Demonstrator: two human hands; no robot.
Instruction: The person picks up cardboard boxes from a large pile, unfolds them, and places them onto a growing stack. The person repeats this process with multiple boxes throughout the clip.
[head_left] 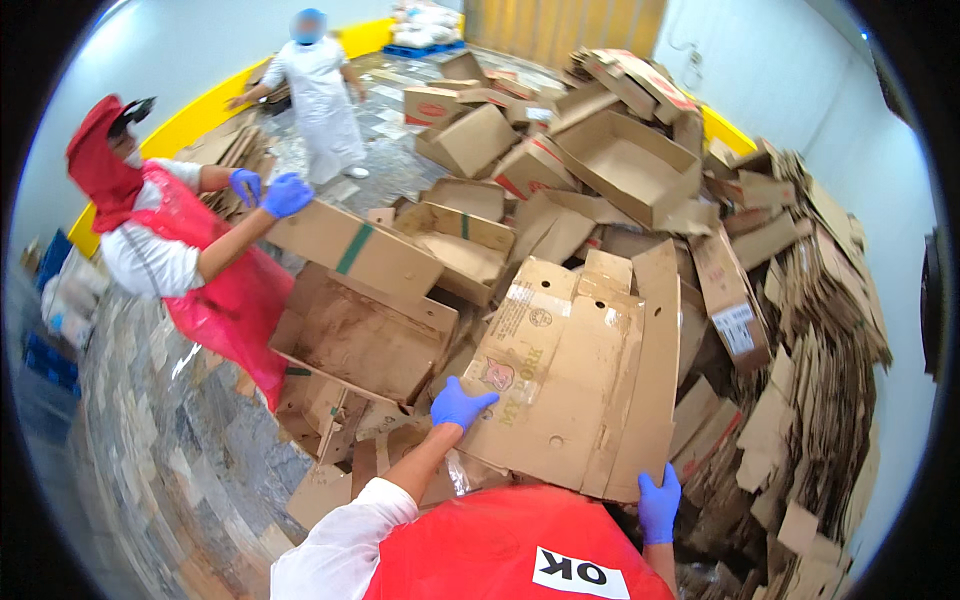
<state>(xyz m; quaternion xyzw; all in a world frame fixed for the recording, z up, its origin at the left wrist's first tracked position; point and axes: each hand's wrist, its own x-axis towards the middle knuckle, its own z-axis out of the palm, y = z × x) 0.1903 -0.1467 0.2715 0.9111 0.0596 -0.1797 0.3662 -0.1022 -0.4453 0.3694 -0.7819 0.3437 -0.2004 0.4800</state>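
Note:
A partly flattened brown cardboard box (570, 385) with a printed pig's head and lettering lies in front of me, one long flap folded up along its right side. My left hand (463, 403), in a blue glove, is closed on its left edge, thumb over the top face. At the near right corner my right hand (658, 503), also blue-gloved, grips the box's edge, its fingers partly hidden. An open cardboard box (370, 335) with a stained inside sits to the left, next to a co-worker in a red apron (225, 300). That person's gloved hands hold another cardboard box with green tape (350, 250).
A large heap of open boxes (630, 165) rises ahead. Stacks of flattened cardboard (800, 440) stand close on my right. Farther back, another person in white (322, 100) stands on the wet-looking tiled floor (180, 460). White sacks (425, 22) rest on a blue pallet beyond.

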